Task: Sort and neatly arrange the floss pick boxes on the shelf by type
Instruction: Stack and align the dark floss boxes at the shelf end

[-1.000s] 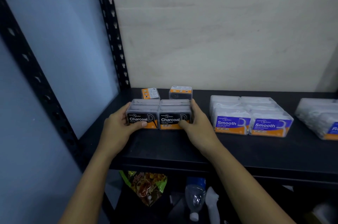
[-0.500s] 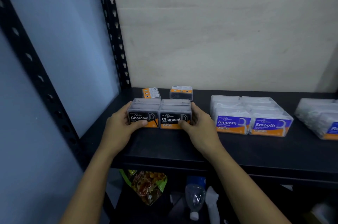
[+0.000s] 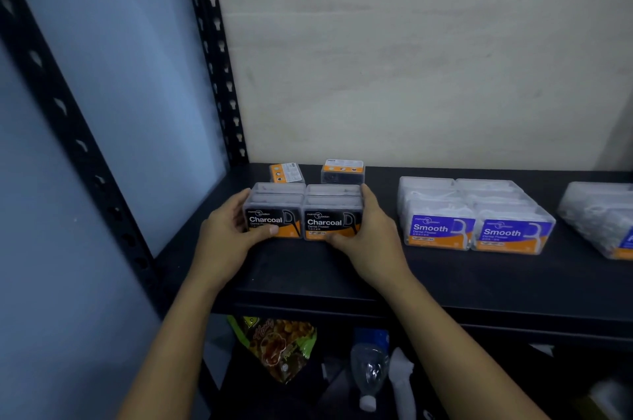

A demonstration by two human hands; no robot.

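Hands (image 3: 224,241) (image 3: 375,243) around two Charcoal boxes (image 3: 286,214) (image 3: 330,224)

Small shifts only: the left hand (image 3: 226,241) has crept its thumb a little further across the front label of the left Charcoal box (image 3: 274,210), and the right hand (image 3: 373,241) has slid its thumb lower along the right Charcoal box (image 3: 332,214) front edge.

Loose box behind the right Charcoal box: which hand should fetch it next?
Probably right. The right hand lies along the right Charcoal box, reaching almost to the loose box; the left hand holds the left Charcoal box and would have to cross both.
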